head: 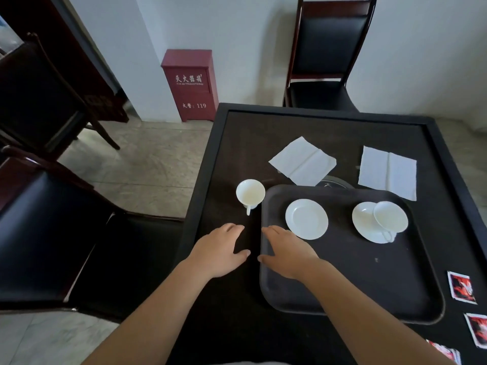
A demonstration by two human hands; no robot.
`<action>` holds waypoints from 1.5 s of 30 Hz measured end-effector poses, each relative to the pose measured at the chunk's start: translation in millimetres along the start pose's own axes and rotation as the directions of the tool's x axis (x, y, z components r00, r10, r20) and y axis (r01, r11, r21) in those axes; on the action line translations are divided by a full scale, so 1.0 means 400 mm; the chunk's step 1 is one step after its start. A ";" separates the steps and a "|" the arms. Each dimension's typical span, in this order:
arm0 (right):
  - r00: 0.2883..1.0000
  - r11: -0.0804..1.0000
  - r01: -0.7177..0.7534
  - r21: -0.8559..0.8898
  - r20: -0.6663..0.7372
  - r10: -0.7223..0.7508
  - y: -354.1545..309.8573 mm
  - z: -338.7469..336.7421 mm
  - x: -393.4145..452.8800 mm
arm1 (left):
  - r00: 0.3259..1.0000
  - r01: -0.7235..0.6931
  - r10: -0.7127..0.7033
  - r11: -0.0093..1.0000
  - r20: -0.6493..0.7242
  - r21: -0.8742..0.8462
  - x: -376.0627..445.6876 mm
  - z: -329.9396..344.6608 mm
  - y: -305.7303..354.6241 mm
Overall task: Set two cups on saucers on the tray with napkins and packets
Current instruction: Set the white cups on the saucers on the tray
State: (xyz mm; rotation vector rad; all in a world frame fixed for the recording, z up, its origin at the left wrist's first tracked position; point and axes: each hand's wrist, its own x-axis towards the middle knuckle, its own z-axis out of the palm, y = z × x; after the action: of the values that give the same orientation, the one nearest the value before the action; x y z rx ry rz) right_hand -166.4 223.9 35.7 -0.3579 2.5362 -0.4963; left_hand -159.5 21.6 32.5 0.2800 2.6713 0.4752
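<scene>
Head view: your left hand (221, 250) lies flat on the dark table (232, 143), fingers spread and holding nothing, just outside the tray's left rim. Your right hand (286, 252) rests with open, empty fingers across that same left rim of the tray (342, 293). One cup (250, 194) stands upright on the table beside the tray's far-left corner, handle toward you, apart from both hands. On the tray, the bare saucer (307, 218) sits just beyond your right fingertips; the second saucer (369, 222) carries a cup (391, 217) off-centre to its right. Two napkins (303, 162) (387, 171) lie beyond the tray's far edge. Packets (462, 287) line the table's right edge. The tray's near half is bare.
</scene>
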 end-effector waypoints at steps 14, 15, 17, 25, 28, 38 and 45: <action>0.989 0.995 -0.093 0.040 -0.115 0.097 0.019 -0.117 0.295 | 0.997 -0.042 0.035 0.994 -0.070 -0.100 0.282 -0.070 -0.072; 0.989 0.994 -0.098 0.057 -0.107 0.104 0.020 -0.118 0.313 | 0.998 -0.041 0.036 0.994 -0.057 -0.106 0.299 -0.071 -0.073; 0.989 0.990 -0.114 0.086 -0.087 0.122 0.022 -0.116 0.348 | 0.999 -0.045 0.042 0.992 -0.027 -0.115 0.331 -0.072 -0.074; 0.994 0.992 -0.096 0.080 -0.045 0.100 0.050 -0.079 0.430 | 0.996 -0.056 0.064 0.991 0.067 -0.119 0.418 -0.053 -0.091; 0.993 0.985 -0.075 0.154 -0.075 0.087 0.055 -0.073 0.438 | 0.996 -0.057 0.068 0.985 0.060 -0.166 0.433 -0.047 -0.099; 0.994 0.977 0.052 0.206 -0.100 -0.031 0.046 -0.097 0.397 | 0.999 -0.006 -0.004 0.971 -0.042 -0.238 0.395 -0.041 -0.085; 0.987 0.940 0.068 0.333 -0.162 -0.014 0.044 -0.111 0.251 | 0.998 -0.039 0.025 0.968 -0.059 -0.248 0.294 -0.028 -0.027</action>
State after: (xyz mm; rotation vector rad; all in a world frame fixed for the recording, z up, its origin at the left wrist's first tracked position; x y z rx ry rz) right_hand -276.0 217.4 19.0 -0.2504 2.5322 -0.9954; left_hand -271.0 39.3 -4.3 0.2375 2.6270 0.8310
